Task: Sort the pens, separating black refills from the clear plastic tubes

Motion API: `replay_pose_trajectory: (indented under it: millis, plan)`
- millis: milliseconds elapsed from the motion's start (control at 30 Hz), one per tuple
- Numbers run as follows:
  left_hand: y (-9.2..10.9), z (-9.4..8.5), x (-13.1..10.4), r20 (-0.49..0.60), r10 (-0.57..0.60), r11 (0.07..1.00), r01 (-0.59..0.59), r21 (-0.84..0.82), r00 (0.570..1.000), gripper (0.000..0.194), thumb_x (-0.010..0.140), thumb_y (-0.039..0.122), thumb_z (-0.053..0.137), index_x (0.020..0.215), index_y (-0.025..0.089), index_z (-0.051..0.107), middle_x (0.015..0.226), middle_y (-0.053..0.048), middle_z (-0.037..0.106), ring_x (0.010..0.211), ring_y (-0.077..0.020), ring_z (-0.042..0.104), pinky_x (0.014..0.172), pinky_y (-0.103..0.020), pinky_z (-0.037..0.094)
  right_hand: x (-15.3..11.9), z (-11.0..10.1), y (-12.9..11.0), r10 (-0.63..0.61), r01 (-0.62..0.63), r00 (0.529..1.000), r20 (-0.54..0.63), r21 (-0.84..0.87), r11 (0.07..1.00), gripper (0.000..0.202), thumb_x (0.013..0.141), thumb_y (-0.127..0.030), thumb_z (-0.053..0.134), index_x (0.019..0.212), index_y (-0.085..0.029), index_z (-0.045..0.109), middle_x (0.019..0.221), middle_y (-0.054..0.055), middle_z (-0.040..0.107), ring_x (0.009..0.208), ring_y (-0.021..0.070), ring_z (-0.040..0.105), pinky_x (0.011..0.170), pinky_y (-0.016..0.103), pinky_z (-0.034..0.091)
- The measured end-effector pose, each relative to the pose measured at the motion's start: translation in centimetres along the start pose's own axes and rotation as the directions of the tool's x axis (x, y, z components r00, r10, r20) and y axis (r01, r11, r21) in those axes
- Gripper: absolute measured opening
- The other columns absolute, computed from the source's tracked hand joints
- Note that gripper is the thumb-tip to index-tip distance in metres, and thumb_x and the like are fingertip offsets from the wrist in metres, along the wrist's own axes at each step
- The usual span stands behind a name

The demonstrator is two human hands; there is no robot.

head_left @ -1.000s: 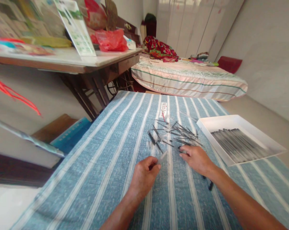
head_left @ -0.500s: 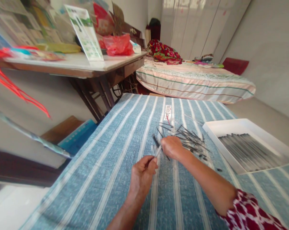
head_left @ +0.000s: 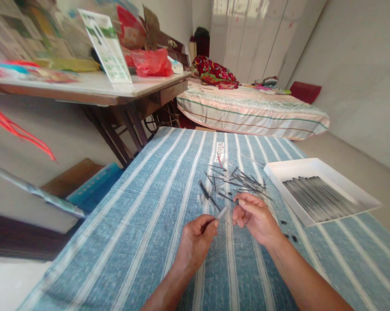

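My left hand (head_left: 196,242) is closed around a short translucent whitish tube (head_left: 222,212), which looks like a pen barrel and points up and to the right. Just right of the tube's end, my right hand (head_left: 256,216) pinches a small black cap-like piece (head_left: 237,201) between thumb and fingers. The two pieces are apart. Beyond my hands lies a loose heap of thin black rods (head_left: 248,181) resembling pen refills. A thicker black rod (head_left: 204,190) lies left of the heap, beside small clear pieces (head_left: 200,199). Small black plugs (head_left: 294,238) are scattered right of my right wrist.
A white box (head_left: 292,169) on the right holds a row of dark-ended translucent pens (head_left: 318,196). Blue striped cloth (head_left: 143,224) covers the table. A sewing-machine table (head_left: 143,88) stands at the left, a bed (head_left: 253,108) at the back.
My right hand has drawn back from the tube's end and turned, and now shows a small black piece in its fingertips. The view has shifted slightly right.
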State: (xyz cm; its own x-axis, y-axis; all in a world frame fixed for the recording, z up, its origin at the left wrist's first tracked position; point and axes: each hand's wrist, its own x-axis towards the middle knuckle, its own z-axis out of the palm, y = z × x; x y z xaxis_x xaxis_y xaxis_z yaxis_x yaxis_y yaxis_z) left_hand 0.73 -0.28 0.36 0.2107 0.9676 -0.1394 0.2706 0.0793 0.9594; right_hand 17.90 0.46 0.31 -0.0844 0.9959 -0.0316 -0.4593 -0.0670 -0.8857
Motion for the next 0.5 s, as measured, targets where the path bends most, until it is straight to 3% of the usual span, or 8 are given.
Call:
replay_pose_trajectory:
  millis: [200,500]
  plan:
    - [0.0,0.4,-0.3,0.084,0.048,0.999,-0.048,0.000,0.995,0.021,0.076,0.034,0.051,0.068,0.016,0.059,0.056,0.003,0.053,0.053,-0.0101,0.045,0.051,-0.020,0.035,-1.2,0.4,1.1,-0.003,0.009,0.999,-0.036,0.187,0.982,0.013,0.074,-0.025,0.061,0.084,-0.017,0.063,0.036,-0.008,0.046,0.029,0.0048,0.032,0.041,0.022,0.040]
    - [0.4,0.3,-0.5,0.107,0.038,0.999,-0.034,-0.040,0.993,0.022,0.075,0.033,0.052,0.069,0.015,0.062,0.055,0.003,0.054,0.051,-0.0102,0.046,0.051,-0.020,0.036,-1.6,1.0,2.1,0.021,-0.005,0.997,-0.070,0.227,0.974,0.015,0.074,-0.028,0.063,0.086,-0.020,0.063,0.033,-0.010,0.040,0.029,0.0043,0.026,0.038,0.020,0.036]
